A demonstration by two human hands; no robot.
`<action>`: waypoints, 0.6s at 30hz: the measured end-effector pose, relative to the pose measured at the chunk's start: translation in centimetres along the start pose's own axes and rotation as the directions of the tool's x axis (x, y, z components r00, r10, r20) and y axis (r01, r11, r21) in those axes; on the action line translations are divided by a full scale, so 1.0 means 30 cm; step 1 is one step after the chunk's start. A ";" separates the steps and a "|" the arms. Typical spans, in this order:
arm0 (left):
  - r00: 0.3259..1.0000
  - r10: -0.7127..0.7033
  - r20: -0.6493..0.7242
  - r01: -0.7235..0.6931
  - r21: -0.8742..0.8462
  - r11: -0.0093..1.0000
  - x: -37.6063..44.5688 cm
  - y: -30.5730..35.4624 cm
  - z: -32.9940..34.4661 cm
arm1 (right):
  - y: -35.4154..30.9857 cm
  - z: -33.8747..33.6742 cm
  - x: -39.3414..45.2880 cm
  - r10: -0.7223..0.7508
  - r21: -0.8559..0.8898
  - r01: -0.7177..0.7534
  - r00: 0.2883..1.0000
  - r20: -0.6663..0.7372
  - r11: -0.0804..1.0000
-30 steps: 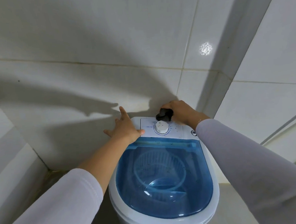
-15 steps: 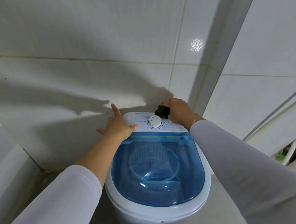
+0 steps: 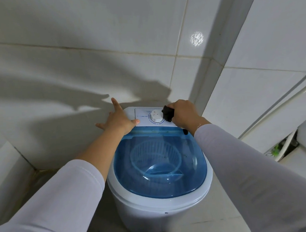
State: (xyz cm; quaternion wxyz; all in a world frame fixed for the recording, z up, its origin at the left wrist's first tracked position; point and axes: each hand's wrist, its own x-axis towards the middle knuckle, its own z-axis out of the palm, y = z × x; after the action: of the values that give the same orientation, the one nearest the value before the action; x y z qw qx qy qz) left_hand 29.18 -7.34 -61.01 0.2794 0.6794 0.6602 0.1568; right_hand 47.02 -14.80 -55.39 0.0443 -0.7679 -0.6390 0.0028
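On the mini washing machine (image 3: 154, 215), the closed blue translucent lid (image 3: 161, 184) at its front carries dark specks, so wiping there looks left to do. Behind the lid, on the machine's control panel (image 3: 142, 112), the right hand (image 3: 184, 112) curls round a black cloth (image 3: 167, 113), pressed just right of the timer dial (image 3: 156, 116). Judging by this, cleaning has reached only the panel. The left hand (image 3: 118, 119) lies spread wide, fingers straight, on the machine's rear left corner.
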 end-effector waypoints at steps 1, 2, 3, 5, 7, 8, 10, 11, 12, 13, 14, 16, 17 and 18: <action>1.000 0.000 0.002 0.000 0.000 1.000 -0.001 0.000 -0.001 | -0.003 0.002 -0.010 0.008 0.001 -0.008 1.000 0.006 1.000; 1.000 0.001 0.005 -0.001 -0.001 1.000 -0.002 0.000 -0.002 | -0.006 0.004 -0.021 0.017 0.011 -0.017 1.000 0.012 1.000; 1.000 0.002 0.009 -0.002 -0.002 1.000 -0.002 0.000 -0.003 | -0.009 0.007 -0.030 0.029 0.030 -0.030 0.999 0.022 0.999; 1.000 0.001 0.016 -0.001 -0.006 1.000 -0.003 0.001 -0.004 | -0.016 0.008 -0.045 0.055 0.058 -0.057 0.998 0.041 0.997; 1.000 -0.002 0.022 0.002 -0.010 1.000 -0.007 0.003 -0.005 | -0.024 0.007 -0.056 0.063 0.054 -0.067 0.996 0.066 0.996; 1.000 -0.004 0.023 0.004 -0.011 1.000 -0.009 0.005 -0.005 | -0.029 0.006 -0.061 0.052 0.044 -0.055 0.996 0.077 0.997; 1.000 -0.010 0.023 0.010 -0.010 1.000 -0.013 0.008 -0.006 | -0.041 0.002 -0.069 0.018 0.030 -0.021 0.995 0.103 0.999; 1.000 -0.012 0.023 0.012 -0.008 1.000 -0.014 0.009 -0.007 | -0.045 0.003 -0.070 0.004 0.033 -0.008 0.993 0.119 0.999; 1.000 -0.013 0.023 0.013 -0.007 1.000 -0.015 0.009 -0.007 | -0.047 0.005 -0.069 -0.006 0.037 0.001 0.991 0.130 0.999; 1.000 -0.015 0.023 0.015 -0.006 1.000 -0.015 0.009 -0.006 | -0.049 0.006 -0.067 -0.018 0.040 0.012 0.990 0.139 0.999; 1.000 -0.018 0.023 0.018 -0.009 1.000 -0.017 0.010 -0.006 | -0.051 0.006 -0.064 -0.031 0.039 0.026 0.989 0.147 0.999; 0.999 -0.023 0.025 0.023 -0.013 1.000 -0.018 0.012 -0.008 | -0.057 -0.001 -0.059 -0.057 0.043 0.050 0.983 0.176 0.998; 0.999 -0.024 0.027 0.025 -0.014 1.000 -0.019 0.012 -0.009 | -0.063 -0.010 -0.058 -0.068 0.054 0.059 0.977 0.200 0.997; 0.999 -0.024 0.027 0.025 -0.015 1.000 -0.021 0.012 -0.010 | -0.068 -0.022 -0.057 -0.079 0.065 0.066 0.970 0.228 0.996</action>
State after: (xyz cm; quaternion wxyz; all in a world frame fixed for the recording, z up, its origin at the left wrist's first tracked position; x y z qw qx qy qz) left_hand 29.24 -7.91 -60.45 0.2953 0.6712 0.6634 0.1490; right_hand 44.74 -16.15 -54.68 -0.0080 -0.7371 -0.6670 0.1085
